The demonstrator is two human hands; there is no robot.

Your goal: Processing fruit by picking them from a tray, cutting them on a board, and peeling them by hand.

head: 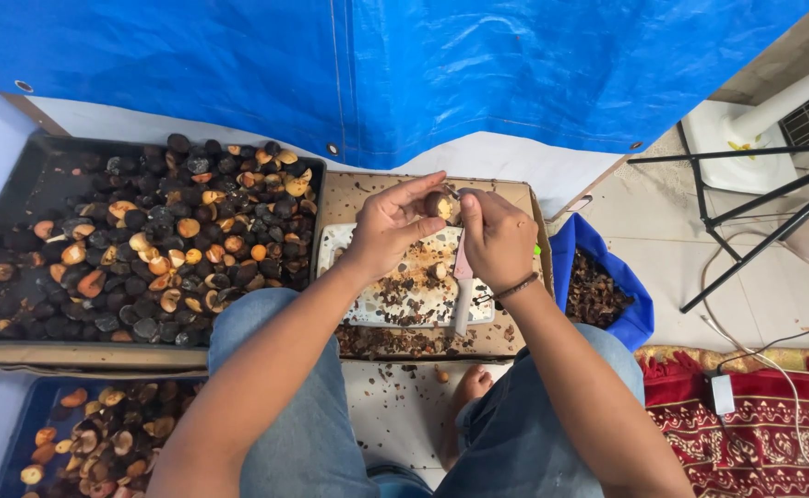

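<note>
Trays at left: I note a large tray (17,184) of dark whole and orange cut nuts, and below it a blue tub (17,415) of halves. Centre, left hand (388,226) pinches one nut (440,205) above the littered cutting board (331,244); right hand (497,242) grips a knife (463,293). Blue bag (640,309) right holds husks. Judged: many nuts remain uncut.

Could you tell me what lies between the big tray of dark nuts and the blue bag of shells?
In the head view, the cardboard box with its littered white board.
</note>
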